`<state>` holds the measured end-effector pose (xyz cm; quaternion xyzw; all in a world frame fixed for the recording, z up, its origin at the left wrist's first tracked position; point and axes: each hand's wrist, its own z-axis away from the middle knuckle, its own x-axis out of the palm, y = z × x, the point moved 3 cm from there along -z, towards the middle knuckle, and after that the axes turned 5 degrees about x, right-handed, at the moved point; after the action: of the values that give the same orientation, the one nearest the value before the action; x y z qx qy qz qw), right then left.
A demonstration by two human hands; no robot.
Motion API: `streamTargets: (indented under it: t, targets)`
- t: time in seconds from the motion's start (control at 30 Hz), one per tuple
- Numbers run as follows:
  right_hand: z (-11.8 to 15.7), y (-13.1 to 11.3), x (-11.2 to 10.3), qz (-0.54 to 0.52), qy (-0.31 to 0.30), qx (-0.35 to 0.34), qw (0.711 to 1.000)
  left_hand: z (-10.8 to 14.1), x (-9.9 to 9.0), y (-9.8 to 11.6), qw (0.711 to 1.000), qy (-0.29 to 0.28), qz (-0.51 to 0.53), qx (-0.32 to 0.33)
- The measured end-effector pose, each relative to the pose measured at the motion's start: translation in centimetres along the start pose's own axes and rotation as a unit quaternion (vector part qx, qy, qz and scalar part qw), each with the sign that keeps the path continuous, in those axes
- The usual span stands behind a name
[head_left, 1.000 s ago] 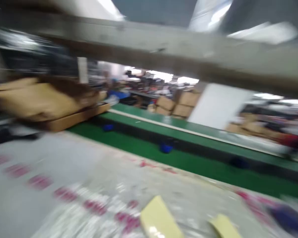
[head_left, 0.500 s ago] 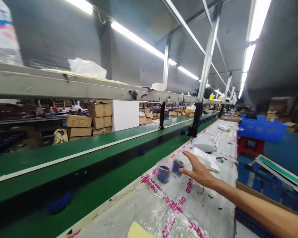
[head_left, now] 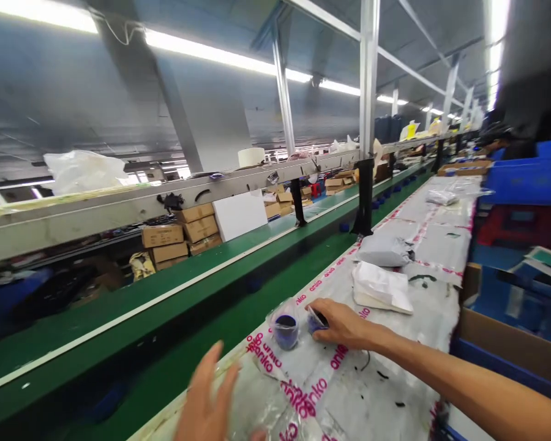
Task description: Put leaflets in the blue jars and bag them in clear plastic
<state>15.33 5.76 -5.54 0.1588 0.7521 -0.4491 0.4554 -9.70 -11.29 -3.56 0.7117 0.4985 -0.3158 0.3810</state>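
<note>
Blue rolls (head_left: 286, 335) in clear plastic; right hand (head_left: 342, 324) grips one, partly hiding it; left hand (head_left: 209, 398), open, is cut off

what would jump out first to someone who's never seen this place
Probably the long green conveyor belt, running away from the lower left beside a table covered in sheeting with pink lettering. On that table the right hand grips a dark blue item in clear plastic, with a similar wrapped one just left of it. Bright tube lights streak overhead.
</note>
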Motion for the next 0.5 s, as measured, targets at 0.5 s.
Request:
streamTargets:
  t: [0.5]
  targets:
    - [-2.2, 0.9, 1.5, -0.281, 0.059, -0.024, 0.957, -11.4, 9.4, 5.9, 0.973, -0.229, -0.005, 0.044]
